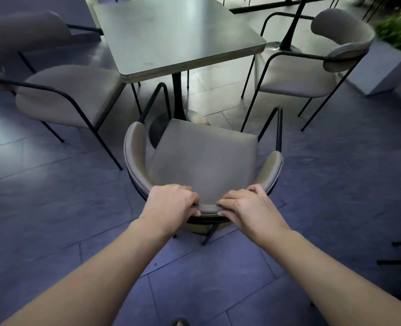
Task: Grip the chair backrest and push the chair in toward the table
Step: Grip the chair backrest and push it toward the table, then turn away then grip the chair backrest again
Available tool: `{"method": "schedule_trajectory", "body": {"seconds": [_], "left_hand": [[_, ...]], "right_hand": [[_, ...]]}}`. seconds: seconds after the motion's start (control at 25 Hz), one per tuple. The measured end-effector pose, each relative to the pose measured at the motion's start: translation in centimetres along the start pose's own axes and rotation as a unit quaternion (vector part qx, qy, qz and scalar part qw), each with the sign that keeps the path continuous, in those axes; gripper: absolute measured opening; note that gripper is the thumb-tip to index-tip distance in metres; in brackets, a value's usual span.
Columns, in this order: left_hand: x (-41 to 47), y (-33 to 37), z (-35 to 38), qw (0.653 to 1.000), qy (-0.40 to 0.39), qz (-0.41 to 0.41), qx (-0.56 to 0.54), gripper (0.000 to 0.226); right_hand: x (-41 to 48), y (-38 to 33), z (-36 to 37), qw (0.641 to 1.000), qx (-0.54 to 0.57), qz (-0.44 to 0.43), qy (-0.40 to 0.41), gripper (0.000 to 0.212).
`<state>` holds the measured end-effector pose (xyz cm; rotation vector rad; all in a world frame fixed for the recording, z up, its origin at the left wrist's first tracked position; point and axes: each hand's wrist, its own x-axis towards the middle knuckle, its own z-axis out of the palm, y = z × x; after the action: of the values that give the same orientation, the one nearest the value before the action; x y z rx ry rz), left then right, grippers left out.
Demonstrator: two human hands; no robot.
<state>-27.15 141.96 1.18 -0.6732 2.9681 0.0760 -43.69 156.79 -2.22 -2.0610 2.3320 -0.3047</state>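
- Grey-beige upholstery, smooth and matte like faux leather, covers the curved wrap-around chair backrest I see in the head view, its band sweeping round both sides of the seat.
- My left hand clamps the backrest's top edge just left of its middle, fingers curled over the inner face and thumb tucked under the outer side.
- My right hand grips the same edge just right of the middle, fingers folded over the top and thumb pressed below; the two hands sit near each other, not touching.
- That padded chair on thin black metal tube legs stands directly in front of me, its seat front close to the black pedestal of the square grey table with rounded corners; the seat is not under the tabletop.
- Black arm loops rise at both front corners of the seat.
- Two matching grey chairs flank the table: the chair on the left and the chair on the right, both angled toward it.
- Large dark blue-grey floor tiles with thin seams lie beneath, paler and glossy near the table.
- A pale box planter with green foliage sits at far right, blurred.
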Motion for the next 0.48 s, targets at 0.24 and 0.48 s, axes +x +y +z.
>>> {"method": "schedule_trajectory", "body": {"seconds": [0.24, 0.48], "left_hand": [[-0.4, -0.6, 0.6, 0.999, 0.007, 0.026, -0.048, 0.027], [1.1, -2.0, -5.7, 0.997, 0.028, 0.004, -0.075, 0.043]], "right_hand": [[-0.8, 0.1, 0.2, 0.999, 0.034, -0.001, 0.014, 0.022], [2.1, 0.2, -7.7, 0.998, 0.028, 0.032, 0.044, 0.037]]}}
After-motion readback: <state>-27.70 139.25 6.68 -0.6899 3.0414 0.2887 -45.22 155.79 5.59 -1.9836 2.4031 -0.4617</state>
